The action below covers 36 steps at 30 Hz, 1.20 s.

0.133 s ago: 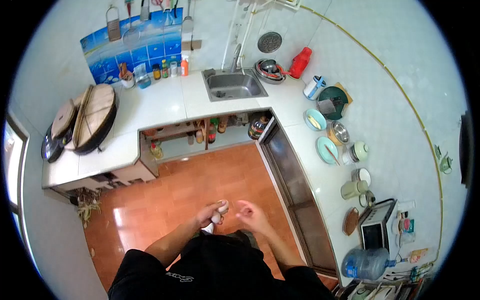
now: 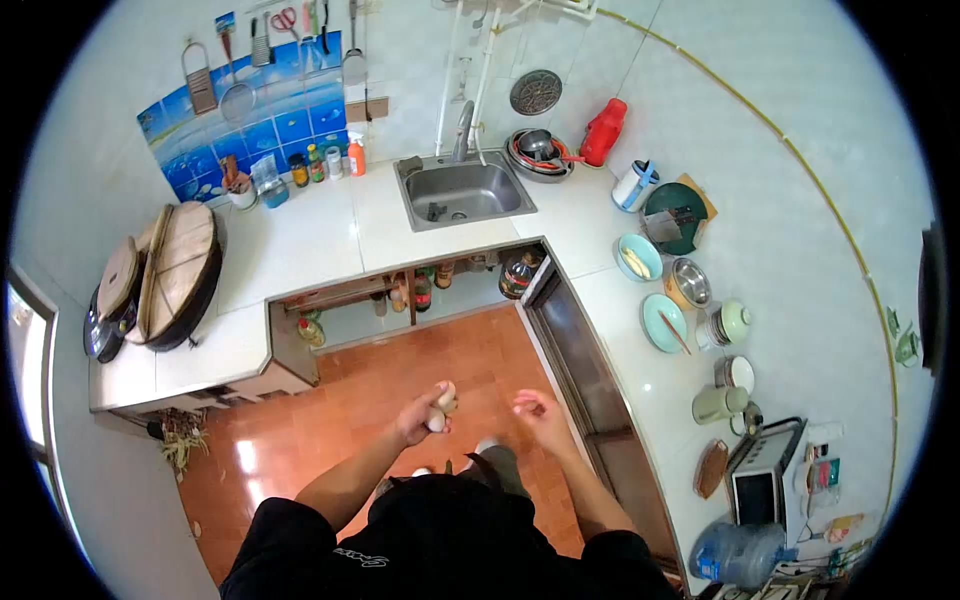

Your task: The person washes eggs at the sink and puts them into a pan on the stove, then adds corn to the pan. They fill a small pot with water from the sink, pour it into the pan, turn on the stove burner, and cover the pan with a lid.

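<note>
My left hand (image 2: 418,418) is closed around pale eggs (image 2: 436,422) and holds them over the floor in front of my body. At least two eggs show between the thumb and fingers; the palm side is partly hidden. A short way to the right is my right hand (image 2: 543,412), apart from the left one. Its fingers are loosely curled and somewhat apart, and I see nothing in them. Both hands are well away from the counters.
The tiled floor (image 2: 400,360) lies below. A counter with a steel sink (image 2: 470,190) stands ahead; large wooden lids (image 2: 185,265) are at left. Along the right counter (image 2: 625,350) are a blue bowl with food (image 2: 638,258), a plate with chopsticks (image 2: 664,322), an oven and a water jug (image 2: 738,553).
My right hand has moved to the right, away from the left hand. The left hand, still holding the eggs, is slightly farther forward. The whole view has shifted a little.
</note>
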Motion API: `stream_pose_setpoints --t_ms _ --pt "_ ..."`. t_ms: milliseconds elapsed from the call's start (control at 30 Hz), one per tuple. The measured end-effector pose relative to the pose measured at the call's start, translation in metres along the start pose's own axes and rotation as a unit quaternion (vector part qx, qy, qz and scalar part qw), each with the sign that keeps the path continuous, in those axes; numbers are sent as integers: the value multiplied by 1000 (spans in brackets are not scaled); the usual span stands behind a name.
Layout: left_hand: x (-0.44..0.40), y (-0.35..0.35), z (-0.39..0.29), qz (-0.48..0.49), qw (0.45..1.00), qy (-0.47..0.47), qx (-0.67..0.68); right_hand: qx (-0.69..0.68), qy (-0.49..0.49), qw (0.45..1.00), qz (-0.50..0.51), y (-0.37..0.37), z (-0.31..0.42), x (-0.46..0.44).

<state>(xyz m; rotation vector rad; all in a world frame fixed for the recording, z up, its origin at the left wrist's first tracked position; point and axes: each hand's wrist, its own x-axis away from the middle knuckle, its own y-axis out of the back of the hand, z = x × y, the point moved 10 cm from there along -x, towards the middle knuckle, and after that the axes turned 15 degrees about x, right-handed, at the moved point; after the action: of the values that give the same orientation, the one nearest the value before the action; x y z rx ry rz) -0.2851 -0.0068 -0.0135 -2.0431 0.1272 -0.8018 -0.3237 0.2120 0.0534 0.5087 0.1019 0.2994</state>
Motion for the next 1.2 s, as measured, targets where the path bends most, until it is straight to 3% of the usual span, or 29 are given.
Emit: stream_pose_setpoints --t_ms 67,200,300,367,467,533,700,767,900,1033,1167,1200 --pt "-65 -12 -27 -33 998 -46 34 -3 -22 999 -41 51 -57 -62" --pt "-171 -12 -113 -70 987 -111 92 -21 -34 999 2 68 -132 -224" --pt "-228 -15 -172 -161 965 -180 106 15 -41 998 37 83 -154 -347" --pt "-267 -33 -223 -121 967 -202 98 47 -42 997 53 87 -154 -440" --pt "-324 -22 -268 -141 957 -215 137 12 -52 997 58 89 -141 -540" --pt "-367 -15 -299 -142 950 -221 169 62 -41 995 67 88 -149 -605" --pt "-459 1 -380 -126 946 -213 211 102 -107 987 60 72 -188 -706" --pt "-486 20 -397 -200 938 -207 190 130 -161 975 84 70 -198 -733" --pt "-523 33 -437 -219 929 -220 202 163 -203 957 125 48 -240 -826" --pt "-548 46 -460 -265 912 -232 211 269 -158 937 155 20 -257 -935" --pt "-574 64 -458 -298 885 -260 245 478 2 870 118 -18 -246 -1030" --pt "-579 68 -460 -292 883 -272 246 486 -10 865 125 -27 -249 -1043"
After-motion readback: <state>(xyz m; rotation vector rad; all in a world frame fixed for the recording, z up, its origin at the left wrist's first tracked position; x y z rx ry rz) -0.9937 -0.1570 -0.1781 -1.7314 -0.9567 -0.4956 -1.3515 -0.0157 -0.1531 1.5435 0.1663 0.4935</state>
